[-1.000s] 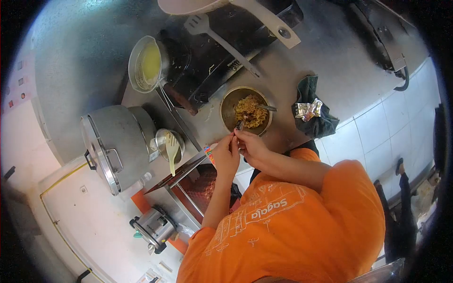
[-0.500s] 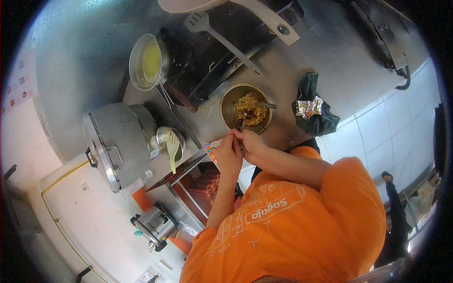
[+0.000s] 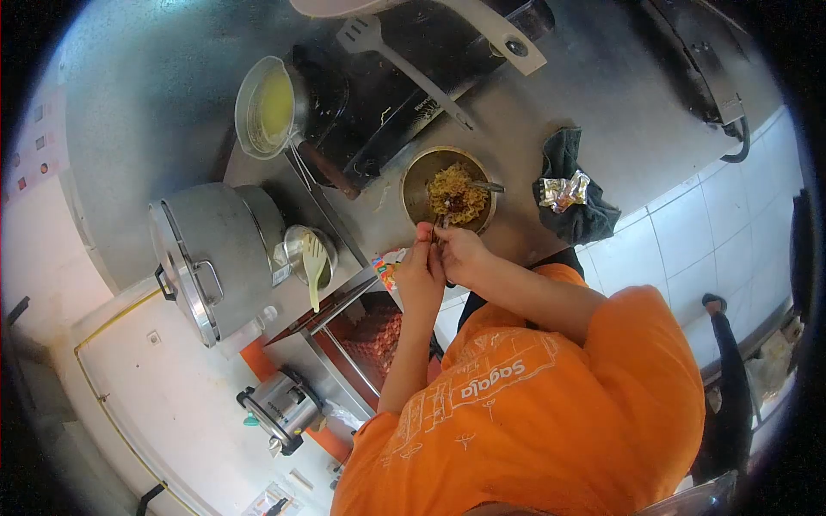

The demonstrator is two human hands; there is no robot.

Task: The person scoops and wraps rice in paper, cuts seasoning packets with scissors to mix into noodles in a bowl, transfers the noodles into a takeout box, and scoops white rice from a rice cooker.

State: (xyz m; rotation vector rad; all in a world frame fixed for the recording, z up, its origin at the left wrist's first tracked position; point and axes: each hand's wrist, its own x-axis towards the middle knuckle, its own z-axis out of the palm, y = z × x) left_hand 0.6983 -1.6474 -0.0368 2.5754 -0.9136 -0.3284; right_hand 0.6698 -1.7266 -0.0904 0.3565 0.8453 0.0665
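Both my hands are closed at the near rim of a metal bowl (image 3: 411, 202). My left hand (image 3: 422, 271) and my right hand (image 3: 465, 257) pinch a small, narrow sachet (image 3: 440, 230) between their fingertips; the fingers hide most of it. Cooked noodles (image 3: 453, 187) lie in the bowl, with a dark reddish patch of sauce on top, just beyond the sachet. A metal utensil handle (image 3: 490, 187) leans out over the bowl's right rim. Beside my left hand is a colourful packet (image 3: 387, 266) on the counter edge.
A saucepan (image 3: 249, 107) holding yellowish liquid is beside a black stove (image 3: 379, 120). A grey slotted spatula (image 3: 422, 82) lies across the stove. Right of the bowl is a dark cloth (image 3: 559, 153) with crumpled foil (image 3: 564, 194). A large pot (image 3: 215, 249) and a pale slotted turner (image 3: 315, 267) are left.
My hands have shifted slightly up toward the bowl, and the sachet's angle has changed between the fingers. More dark reddish sauce shows on the noodles. At right, a person's dark-clothed limb has moved.
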